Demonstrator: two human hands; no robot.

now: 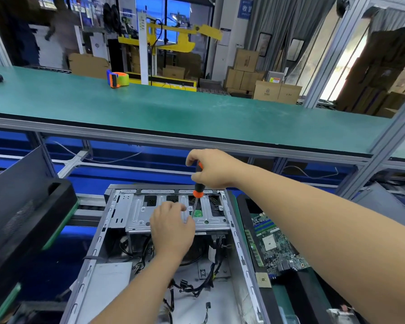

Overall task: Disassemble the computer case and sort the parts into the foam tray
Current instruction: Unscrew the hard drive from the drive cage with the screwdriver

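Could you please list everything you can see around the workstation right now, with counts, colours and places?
computer case: one, grey metal, open, centre foreground
drive bracket: one, silver, far end of the case
cables: several, black, inside the case
screwdriver: one, black and orange, upright over the bracket
motherboard: one, green, right of the case
tape dispenser: one, orange and blue with green tape, on the green upper bench
cardboard boxes: several, brown, background
left hand: resting on the bracket beside the screwdriver tip
right hand: gripping the screwdriver handle
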